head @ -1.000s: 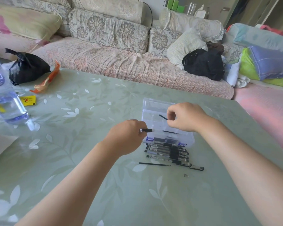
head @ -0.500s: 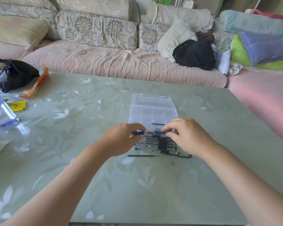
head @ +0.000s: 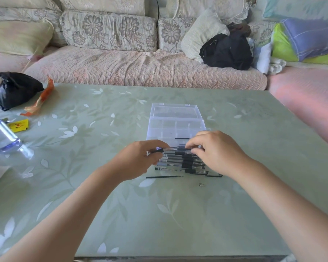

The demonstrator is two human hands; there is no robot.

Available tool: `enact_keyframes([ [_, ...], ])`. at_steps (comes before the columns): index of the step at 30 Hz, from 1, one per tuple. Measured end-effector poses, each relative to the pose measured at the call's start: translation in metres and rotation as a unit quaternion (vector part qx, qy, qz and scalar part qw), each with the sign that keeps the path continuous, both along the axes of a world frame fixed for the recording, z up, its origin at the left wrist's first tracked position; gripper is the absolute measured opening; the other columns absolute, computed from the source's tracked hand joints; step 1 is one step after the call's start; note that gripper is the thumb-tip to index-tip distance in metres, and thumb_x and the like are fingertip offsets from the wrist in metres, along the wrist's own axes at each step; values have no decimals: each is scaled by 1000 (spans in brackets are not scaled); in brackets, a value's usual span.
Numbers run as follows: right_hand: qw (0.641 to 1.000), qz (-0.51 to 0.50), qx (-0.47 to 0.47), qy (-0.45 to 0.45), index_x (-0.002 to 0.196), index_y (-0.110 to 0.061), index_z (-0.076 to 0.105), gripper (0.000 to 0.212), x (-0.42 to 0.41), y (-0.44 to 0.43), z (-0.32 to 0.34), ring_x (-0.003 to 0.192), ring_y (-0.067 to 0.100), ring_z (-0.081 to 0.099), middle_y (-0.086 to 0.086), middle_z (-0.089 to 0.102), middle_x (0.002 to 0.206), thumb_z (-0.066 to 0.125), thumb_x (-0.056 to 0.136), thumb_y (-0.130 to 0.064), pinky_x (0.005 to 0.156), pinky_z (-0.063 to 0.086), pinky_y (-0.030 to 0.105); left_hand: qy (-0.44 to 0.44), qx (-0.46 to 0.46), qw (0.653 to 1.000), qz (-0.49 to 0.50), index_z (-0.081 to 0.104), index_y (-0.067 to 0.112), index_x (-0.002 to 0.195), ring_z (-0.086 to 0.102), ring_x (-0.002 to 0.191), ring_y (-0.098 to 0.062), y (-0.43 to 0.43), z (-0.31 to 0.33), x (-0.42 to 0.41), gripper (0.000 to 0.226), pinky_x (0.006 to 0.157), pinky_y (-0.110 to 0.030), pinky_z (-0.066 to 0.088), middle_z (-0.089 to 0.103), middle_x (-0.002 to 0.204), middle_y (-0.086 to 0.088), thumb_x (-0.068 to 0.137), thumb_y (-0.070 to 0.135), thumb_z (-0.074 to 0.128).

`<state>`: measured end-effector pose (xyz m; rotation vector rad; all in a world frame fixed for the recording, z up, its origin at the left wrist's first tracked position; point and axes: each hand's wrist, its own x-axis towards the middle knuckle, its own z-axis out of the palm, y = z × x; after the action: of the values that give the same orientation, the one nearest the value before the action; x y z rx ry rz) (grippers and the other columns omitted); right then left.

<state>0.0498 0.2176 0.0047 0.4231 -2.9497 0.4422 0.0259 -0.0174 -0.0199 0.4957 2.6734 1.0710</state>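
Note:
A clear plastic compartment box (head: pixel 176 121) lies open on the green table (head: pixel 159 214), with a thin black refill (head: pixel 182 138) inside it. Just in front of the box lie several black-and-clear pens (head: pixel 180 162) in a row. My left hand (head: pixel 138 160) pinches the tip end of one pen (head: pixel 170 149) above the row. My right hand (head: pixel 216 151) pinches the same pen at its black grip. A loose black refill (head: pixel 164 177) and a small metal tip (head: pixel 201 184) lie on the table nearer to me.
At the table's left stand a clear water bottle (head: pixel 2 138), a yellow packet (head: pixel 18 125), an orange wrapper (head: pixel 40 99) and a black plastic bag (head: pixel 14 89). A sofa (head: pixel 140 69) with cushions and a black bag (head: pixel 227 50) runs behind the table.
Both hands came down from over the box to the row of pens. They now hold one pen between them, where earlier the left hand held a small pen part alone.

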Motion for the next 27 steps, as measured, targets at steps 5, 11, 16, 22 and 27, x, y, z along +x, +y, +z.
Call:
enact_keyframes([
  [5,998,23,34,47,98,-35,73,17,2,-3,2,72,8,45,-16,63,91,62,91,-24,76,29,24,51,-81,995,-15,60,56,109,57,61,6,0,4,6,26,57,-15,38,62,83,27,94,37,53],
  [11,998,53,5,31,97,-32,72,15,7,-19,-4,78,11,54,-13,66,92,65,87,-23,75,31,24,68,-106,991,-45,57,55,114,52,55,11,10,3,14,24,49,-11,31,67,81,22,97,41,49],
  [16,999,38,20,29,92,-35,68,14,5,-10,-2,82,3,52,-18,66,90,71,80,-41,95,32,29,58,-105,992,-36,59,49,109,52,53,11,9,3,14,18,52,-15,33,68,81,19,97,39,49],
  [22,998,21,18,52,77,-35,66,5,4,-2,-4,80,2,53,-19,66,78,70,81,-36,102,26,31,53,-87,994,-47,53,55,115,57,57,2,11,2,15,24,53,-18,39,66,82,23,96,41,49],
  [27,998,48,-3,51,88,-36,68,12,6,-11,-7,94,4,51,-19,65,86,73,78,-37,115,15,36,15,-38,998,-54,52,57,110,63,53,-20,21,-5,18,27,53,-22,43,65,82,17,96,34,47],
])
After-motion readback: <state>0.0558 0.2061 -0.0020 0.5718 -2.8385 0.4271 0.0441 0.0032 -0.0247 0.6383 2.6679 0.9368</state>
